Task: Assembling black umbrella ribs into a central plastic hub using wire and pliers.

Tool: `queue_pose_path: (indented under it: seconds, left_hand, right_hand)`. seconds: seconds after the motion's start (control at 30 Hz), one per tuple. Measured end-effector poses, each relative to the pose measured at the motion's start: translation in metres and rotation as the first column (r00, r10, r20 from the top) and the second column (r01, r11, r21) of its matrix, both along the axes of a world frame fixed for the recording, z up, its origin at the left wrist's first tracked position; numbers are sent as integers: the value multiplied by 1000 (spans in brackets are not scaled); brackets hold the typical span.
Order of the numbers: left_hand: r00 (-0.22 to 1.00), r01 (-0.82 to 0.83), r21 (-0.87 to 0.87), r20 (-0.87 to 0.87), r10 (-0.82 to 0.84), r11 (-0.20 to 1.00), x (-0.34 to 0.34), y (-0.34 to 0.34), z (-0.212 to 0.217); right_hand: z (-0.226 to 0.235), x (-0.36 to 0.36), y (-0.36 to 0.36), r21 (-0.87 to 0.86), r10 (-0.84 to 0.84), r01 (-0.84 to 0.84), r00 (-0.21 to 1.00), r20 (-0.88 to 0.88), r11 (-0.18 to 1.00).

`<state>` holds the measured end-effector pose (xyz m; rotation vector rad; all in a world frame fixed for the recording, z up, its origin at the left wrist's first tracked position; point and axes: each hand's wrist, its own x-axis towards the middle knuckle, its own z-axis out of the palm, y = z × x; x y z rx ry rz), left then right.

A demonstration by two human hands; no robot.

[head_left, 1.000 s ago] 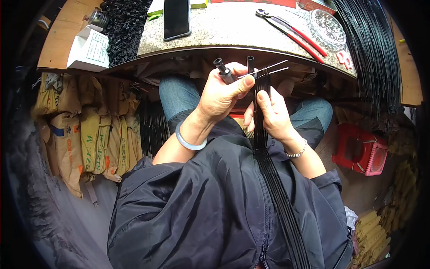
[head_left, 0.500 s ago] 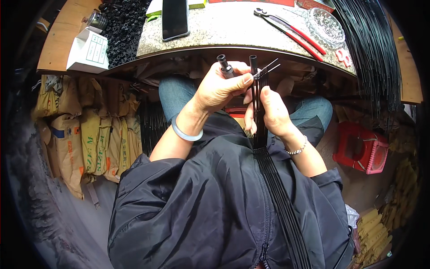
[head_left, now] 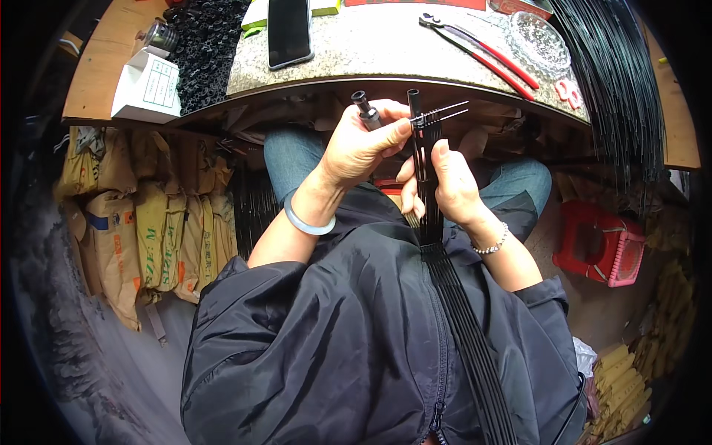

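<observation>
My right hand [head_left: 458,185] is closed round a long bundle of thin black ribs [head_left: 475,334], like those of an umbrella frame, which runs down over my jacket. A short black tube [head_left: 413,102] stands up at the bundle's top. Thin silvery rods [head_left: 454,110] stick out from the top to the right. Close by on the left, my left hand [head_left: 348,152] pinches the rib ends beside the tube with thumb and fingertips. A dark round-ended cylinder [head_left: 364,107] is also held in that hand, its lower part hidden by the fingers.
On the worktop ahead lie a phone [head_left: 289,33], red-handled pliers [head_left: 482,55], a glass dish [head_left: 540,46] and pink-handled scissors [head_left: 569,95]. A white box [head_left: 152,87] and small black parts [head_left: 204,55] are at left; black rods [head_left: 615,89] hang at right.
The top of the bundle and its tube have shifted slightly left. The silvery rods lie flatter, and the cylinder in my left hand has moved a little left.
</observation>
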<state>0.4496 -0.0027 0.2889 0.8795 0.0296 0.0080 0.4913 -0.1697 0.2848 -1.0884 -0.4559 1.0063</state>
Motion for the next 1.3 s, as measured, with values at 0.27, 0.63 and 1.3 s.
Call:
queue_pose_path:
  seconds: [0.27, 0.63, 1.3]
  left_hand:
    - [998, -23, 137, -50, 30, 990, -2, 0, 8]
    - [992, -123, 236, -3, 127, 964, -5, -9, 9]
    - [987, -159, 286, 15, 162, 945, -6, -13, 11]
  right_hand:
    - [3, -3, 3, 52, -106, 104, 994, 36, 993]
    - [3, -9, 6, 95, -256, 246, 960, 109, 965]
    - [4, -5, 5, 150, -193, 177, 976, 100, 973]
